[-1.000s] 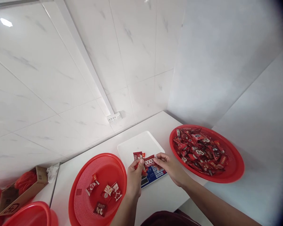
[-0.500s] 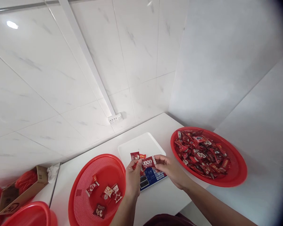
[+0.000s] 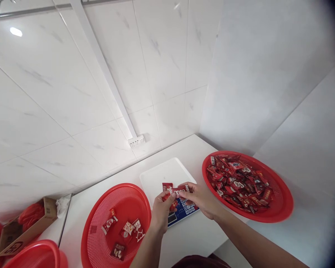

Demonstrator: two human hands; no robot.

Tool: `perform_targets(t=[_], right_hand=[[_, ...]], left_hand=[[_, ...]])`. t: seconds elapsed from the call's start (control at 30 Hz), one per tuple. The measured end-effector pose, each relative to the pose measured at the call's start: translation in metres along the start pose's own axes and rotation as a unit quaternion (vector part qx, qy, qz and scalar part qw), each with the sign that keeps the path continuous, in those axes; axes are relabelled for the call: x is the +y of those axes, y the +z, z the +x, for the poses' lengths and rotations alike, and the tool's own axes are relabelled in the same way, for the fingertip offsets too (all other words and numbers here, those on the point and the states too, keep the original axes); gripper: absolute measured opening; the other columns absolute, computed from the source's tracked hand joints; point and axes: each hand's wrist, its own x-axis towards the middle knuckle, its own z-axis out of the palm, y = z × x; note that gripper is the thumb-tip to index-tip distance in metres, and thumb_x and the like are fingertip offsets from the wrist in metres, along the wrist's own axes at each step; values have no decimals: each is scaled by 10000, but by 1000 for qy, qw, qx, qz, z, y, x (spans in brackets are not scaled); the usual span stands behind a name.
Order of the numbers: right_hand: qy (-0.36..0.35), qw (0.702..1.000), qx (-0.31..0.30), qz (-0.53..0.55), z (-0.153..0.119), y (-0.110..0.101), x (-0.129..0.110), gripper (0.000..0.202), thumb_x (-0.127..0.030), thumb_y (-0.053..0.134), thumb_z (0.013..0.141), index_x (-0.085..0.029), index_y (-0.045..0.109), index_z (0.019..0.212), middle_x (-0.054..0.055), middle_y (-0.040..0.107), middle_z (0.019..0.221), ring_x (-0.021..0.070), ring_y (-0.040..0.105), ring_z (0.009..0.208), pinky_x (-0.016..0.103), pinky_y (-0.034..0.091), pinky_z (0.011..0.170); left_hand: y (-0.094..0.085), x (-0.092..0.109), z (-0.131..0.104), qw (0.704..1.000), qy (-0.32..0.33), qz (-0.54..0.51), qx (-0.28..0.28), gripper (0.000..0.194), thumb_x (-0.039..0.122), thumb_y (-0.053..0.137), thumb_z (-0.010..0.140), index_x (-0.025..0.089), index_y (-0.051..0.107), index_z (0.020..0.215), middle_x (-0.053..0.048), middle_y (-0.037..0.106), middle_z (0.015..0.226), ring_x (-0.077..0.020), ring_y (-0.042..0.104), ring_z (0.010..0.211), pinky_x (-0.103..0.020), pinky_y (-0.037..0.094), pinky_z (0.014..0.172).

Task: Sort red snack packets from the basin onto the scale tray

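Observation:
Above the white platform scale (image 3: 164, 171), both hands hold a small dark red snack packet (image 3: 179, 192) with white lettering and dotted ends. My left hand (image 3: 162, 210) is closed on its left end and also has another red packet (image 3: 167, 186) at its fingers. Gripping the right end is my right hand (image 3: 199, 201), thumb on the front. The blue keypad (image 3: 184, 209) of the scale shows beneath the hands, partly covered. To the left, a red plastic basket (image 3: 93, 201) contains several wrapped packets (image 3: 118, 251).
A red basket (image 3: 283, 201) heaped with red packets stands at the right, by the grey wall. At the lower left are another red basket (image 3: 48, 243) and a cardboard box (image 3: 48, 210) with red plastic in it. A power socket (image 3: 136, 141) is on the tiled wall.
Both hands have drawn closer together around the packet, the left one shifting slightly right. The packet now sits a little farther right and its lettering is more covered by the fingers.

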Motion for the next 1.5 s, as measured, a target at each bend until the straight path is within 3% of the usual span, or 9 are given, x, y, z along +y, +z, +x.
perform_targets(t=[0.13, 0.27, 0.5, 0.63, 0.93, 1.07, 1.27, 1.5], right_hand=[[-12, 1000, 9, -20, 1, 5, -1, 286, -392, 693, 617, -173, 642, 794, -1, 609, 687, 113, 518, 592, 247, 404, 547], [-20, 1000, 13, -7, 4, 8, -3, 235, -341, 697, 619, -170, 636, 767, -31, 562, 600, 99, 487, 557, 239, 382, 539], [12, 994, -4, 108, 12, 0, 3, 273, -369, 717, 628, -194, 625, 816, 9, 645, 784, 118, 586, 704, 264, 458, 689], [16, 992, -13, 126, 14, -4, 4, 271, -376, 703, 647, -195, 649, 842, 35, 657, 872, 132, 608, 759, 276, 481, 733], [13, 992, -4, 127, 16, -9, 2, 257, -388, 696, 667, -202, 619, 826, 19, 657, 807, 136, 608, 762, 282, 487, 729], [14, 995, 19, 95, 20, -14, 5, 262, -423, 689, 655, -188, 593, 719, 15, 637, 750, 135, 581, 704, 269, 476, 647], [-28, 998, 48, 6, 22, -14, 6, 307, -471, 642, 661, -172, 598, 709, 9, 601, 696, 126, 528, 630, 268, 443, 605], [-25, 999, 28, -29, 18, -8, 4, 297, -458, 623, 672, -166, 599, 720, -7, 575, 666, 122, 523, 631, 254, 441, 593]], left_hand=[[3, 0, 0, 999, 29, 21, 1, 380, 499, 680, 608, 151, 646, 754, 2, 564, 618, -93, 471, 536, -203, 382, 488], [4, -1, 2, 1000, 15, -7, 1, 378, 487, 687, 607, 152, 642, 776, 5, 567, 625, -87, 477, 538, -199, 378, 489], [-1, 5, 3, 995, -25, -100, 15, 350, 433, 717, 593, 167, 623, 799, 10, 575, 647, -87, 517, 567, -198, 401, 510], [-4, 9, 4, 996, -27, -78, 28, 363, 457, 712, 586, 175, 623, 796, 21, 567, 621, -86, 514, 558, -196, 398, 508], [-5, 3, 8, 999, -24, -36, 20, 360, 451, 710, 594, 158, 593, 767, 27, 535, 579, -69, 457, 518, -194, 382, 499], [-8, 1, 9, 998, -22, -49, 27, 350, 436, 702, 611, 158, 584, 786, 24, 535, 576, -66, 457, 513, -191, 384, 506], [-9, -6, 10, 998, -21, -40, 44, 357, 441, 706, 601, 153, 597, 783, 23, 536, 581, -67, 459, 516, -188, 383, 498], [-11, -3, 10, 998, -58, -14, 22, 416, 495, 695, 586, 155, 631, 815, 13, 562, 610, -87, 488, 543, -201, 402, 508]])
